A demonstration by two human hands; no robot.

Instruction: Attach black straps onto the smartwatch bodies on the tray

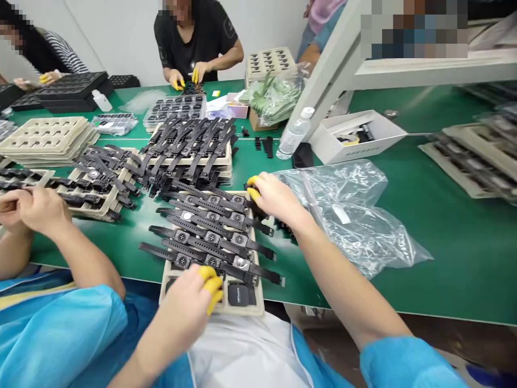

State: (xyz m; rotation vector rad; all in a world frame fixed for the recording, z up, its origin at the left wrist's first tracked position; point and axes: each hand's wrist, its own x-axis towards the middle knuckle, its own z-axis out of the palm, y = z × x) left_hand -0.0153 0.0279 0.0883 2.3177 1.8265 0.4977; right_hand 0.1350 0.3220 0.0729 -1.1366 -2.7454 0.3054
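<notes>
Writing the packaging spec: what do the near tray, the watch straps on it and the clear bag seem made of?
Tray: probably thin moulded plastic, matte beige, given the formed pockets; pulp not ruled out.
Straps: likely silicone or rubber, black, low sheen; flexible-looking bands with rows of holes.
Bag: thin plastic film, glossy; crinkled highlights, green tabletop showing through.

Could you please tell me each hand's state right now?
Left hand: curled over beige, compartmented tray; any hold is hidden.
Right hand: bent at small black pieces; grip cannot be told.
</notes>
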